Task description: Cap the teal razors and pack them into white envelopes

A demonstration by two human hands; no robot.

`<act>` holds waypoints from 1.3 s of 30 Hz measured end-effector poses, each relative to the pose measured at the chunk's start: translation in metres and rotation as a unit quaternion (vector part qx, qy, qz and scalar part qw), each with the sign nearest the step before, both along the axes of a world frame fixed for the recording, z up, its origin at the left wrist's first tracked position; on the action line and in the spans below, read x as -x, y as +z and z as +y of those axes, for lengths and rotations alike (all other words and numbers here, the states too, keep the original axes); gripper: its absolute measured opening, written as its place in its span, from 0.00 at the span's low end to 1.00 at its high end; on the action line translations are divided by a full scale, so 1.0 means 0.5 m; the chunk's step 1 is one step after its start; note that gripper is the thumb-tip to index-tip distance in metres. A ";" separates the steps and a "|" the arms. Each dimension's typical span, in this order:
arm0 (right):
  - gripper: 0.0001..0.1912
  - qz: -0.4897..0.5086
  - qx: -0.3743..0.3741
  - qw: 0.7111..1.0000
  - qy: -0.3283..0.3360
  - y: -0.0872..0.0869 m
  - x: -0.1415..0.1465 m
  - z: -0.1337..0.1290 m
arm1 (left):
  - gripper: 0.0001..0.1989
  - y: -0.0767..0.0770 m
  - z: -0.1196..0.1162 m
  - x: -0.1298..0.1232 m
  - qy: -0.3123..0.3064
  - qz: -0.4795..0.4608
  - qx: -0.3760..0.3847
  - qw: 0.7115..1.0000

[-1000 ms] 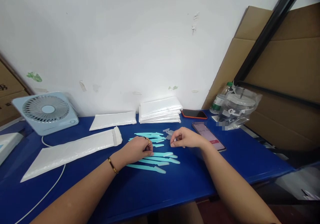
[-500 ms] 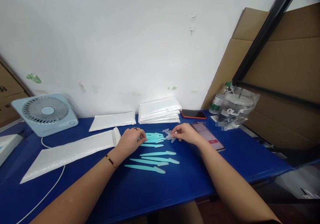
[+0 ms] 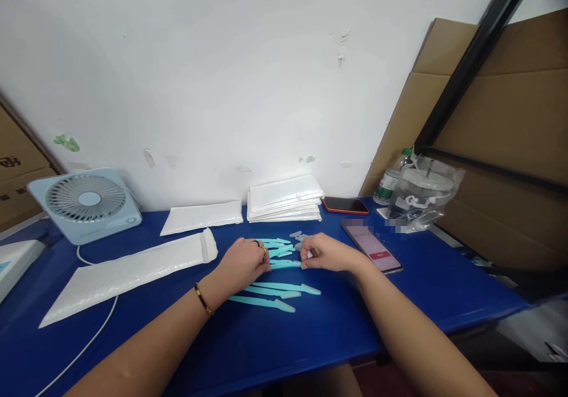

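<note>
My left hand (image 3: 248, 258) is closed around the handle of a turquoise eyebrow razor (image 3: 284, 264), low over the table. At the razor's blade end my right hand (image 3: 326, 252) is closed, its fingertips pinching the tip; a small pale piece shows between the fingers. Several similar turquoise razors (image 3: 276, 242) lie in a group just beyond the left hand. Three more razors (image 3: 288, 287) rest nearer me, their handle ends partly behind the left hand and wrist. Small translucent caps (image 3: 296, 235) lie beside the right hand, some hidden by it.
White padded sleeves (image 3: 284, 193) are stacked against the wall, with one more (image 3: 202, 215) beside them. A long white sleeve (image 3: 133, 273) lies at left near a blue fan (image 3: 89, 202). Two phones (image 3: 375, 248) (image 3: 345, 205) and a bagged cup (image 3: 421, 190) stand right.
My left hand has come nearer and right and now holds a razor from the nearer row. The right hand has moved slightly down to the razor's tip. The camera view has shifted a little.
</note>
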State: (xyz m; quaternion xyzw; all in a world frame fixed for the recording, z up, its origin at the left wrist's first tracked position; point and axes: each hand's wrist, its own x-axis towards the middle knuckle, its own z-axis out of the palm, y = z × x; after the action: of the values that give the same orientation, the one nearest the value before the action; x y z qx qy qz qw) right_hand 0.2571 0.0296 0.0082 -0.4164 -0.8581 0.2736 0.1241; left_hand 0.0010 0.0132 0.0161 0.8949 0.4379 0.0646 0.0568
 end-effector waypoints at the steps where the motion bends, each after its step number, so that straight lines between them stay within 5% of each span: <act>1: 0.07 0.012 -0.012 0.999 -0.029 0.000 -0.004 0.003 | 0.10 0.004 0.006 0.006 0.021 0.003 -0.012 1.000; 4: 0.06 0.033 -0.048 0.991 -0.121 0.002 -0.016 0.013 | 0.09 0.018 0.017 0.021 0.070 -0.004 -0.032 0.997; 7: 0.06 0.037 -0.062 0.986 -0.153 0.005 -0.022 0.017 | 0.11 0.027 0.007 0.020 0.039 -0.031 -0.006 0.999; 12: 0.11 0.050 -0.008 0.993 -0.105 0.018 -0.023 0.003 | 0.09 0.015 -0.027 -0.007 -0.059 -0.025 0.076 0.995; 17: 0.17 0.030 0.095 0.995 0.016 0.023 -0.012 -0.011 | 0.10 -0.003 -0.020 -0.012 -0.006 -0.012 0.061 0.998; 20: 0.14 0.042 0.084 0.995 0.019 0.015 -0.003 -0.008 | 0.10 0.003 -0.009 -0.007 0.018 -0.019 0.044 0.999; 28: 0.11 0.038 -0.005 0.993 -0.111 0.005 -0.024 0.017 | 0.11 0.024 0.012 0.021 0.072 -0.015 -0.017 0.997; 31: 0.10 0.047 -0.034 0.988 -0.146 0.007 -0.025 0.017 | 0.14 0.032 0.002 0.025 0.024 -0.021 0.023 0.999; 35: 0.12 0.085 0.008 0.992 -0.095 0.017 -0.014 0.000 | 0.09 0.036 -0.028 0.011 -0.056 -0.001 0.108 0.993; 39: 0.16 0.083 0.087 0.993 0.007 0.022 0.010 -0.020 | 0.07 0.024 -0.035 -0.007 -0.016 -0.004 0.079 0.997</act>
State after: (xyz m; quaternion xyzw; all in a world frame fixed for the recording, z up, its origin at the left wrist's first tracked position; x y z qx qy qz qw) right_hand 0.2522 0.0195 0.0191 -0.3956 -0.8207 0.3816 0.1558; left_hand 0.0044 -0.0042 0.0282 0.8944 0.4269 0.0322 0.1296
